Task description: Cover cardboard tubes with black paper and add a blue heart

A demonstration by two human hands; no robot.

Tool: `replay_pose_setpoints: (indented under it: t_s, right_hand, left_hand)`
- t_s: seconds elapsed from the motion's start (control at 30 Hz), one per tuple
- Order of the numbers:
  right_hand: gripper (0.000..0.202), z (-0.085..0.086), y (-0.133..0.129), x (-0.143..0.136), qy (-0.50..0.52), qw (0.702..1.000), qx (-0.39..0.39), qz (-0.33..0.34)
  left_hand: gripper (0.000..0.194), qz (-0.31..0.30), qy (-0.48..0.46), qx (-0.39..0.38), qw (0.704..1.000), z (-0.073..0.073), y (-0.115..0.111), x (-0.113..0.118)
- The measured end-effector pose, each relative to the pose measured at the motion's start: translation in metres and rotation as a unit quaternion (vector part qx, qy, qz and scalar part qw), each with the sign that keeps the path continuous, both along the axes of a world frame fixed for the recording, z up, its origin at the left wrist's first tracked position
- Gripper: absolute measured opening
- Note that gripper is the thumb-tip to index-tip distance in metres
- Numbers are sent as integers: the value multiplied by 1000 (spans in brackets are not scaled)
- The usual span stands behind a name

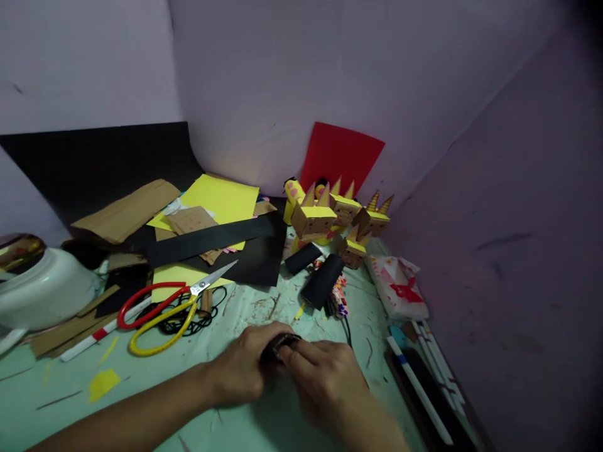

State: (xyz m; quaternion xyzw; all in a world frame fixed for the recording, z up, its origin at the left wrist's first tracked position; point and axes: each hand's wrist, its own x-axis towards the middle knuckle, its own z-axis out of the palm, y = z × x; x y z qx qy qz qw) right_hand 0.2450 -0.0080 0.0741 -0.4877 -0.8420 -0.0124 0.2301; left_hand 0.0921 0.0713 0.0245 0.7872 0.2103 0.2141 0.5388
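My left hand [252, 364] wraps round a small black tube-like piece [272, 351], whose open end shows a brownish inner edge. The fingers of my right hand [325, 376] pinch the rim at that open end, with some fingertips hidden. Both hands are low over the middle of the table. Beyond them lie two black paper rolls [324, 281], one overlapping a floral-patterned piece [340, 295]. To the left of my left hand are scissors [194, 291] with one red and one yellow handle, resting on tangled black cord [207, 317].
Several cardboard figures with yellow horns [315, 220] stand at the back before a red sheet [342, 150]. Paper and cardboard [217, 238] pile up at back left, near a white pot [51, 292]. At right are a plastic packet [398, 285] and white markers [419, 389] by the wall.
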Motion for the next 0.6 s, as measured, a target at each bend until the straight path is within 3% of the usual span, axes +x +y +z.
replay_pose_setpoints:
  t_s: [0.1, 0.27, 0.37, 0.43, 0.5, 0.6]
  right_hand:
    - [34, 7, 0, 1, -21, 996, -74, -43]
    - [40, 3, 4, 6, -36, 994, -103, -7]
    - [30, -5, 6, 10, 40, 996, -83, 8]
    - [24, -6, 8, 13, 156, 985, -76, -7]
    - [14, -5, 10, 15, 327, 938, -95, -58]
    - [10, -8, 13, 15, 564, 800, -158, -130]
  left_hand:
    - [27, 22, 23, -24, 999, 3, 3, 2]
    - [27, 3, 13, -27, 1000, 5, 3, 4]
    - [28, 3, 4, -25, 1000, 3, 3, 2]
    - [42, 12, -29, -43, 999, 2, 6, -1]
    - [57, 39, -101, -112, 988, 3, 11, -5]
    - [58, 84, -194, -263, 941, 8, 18, -9]
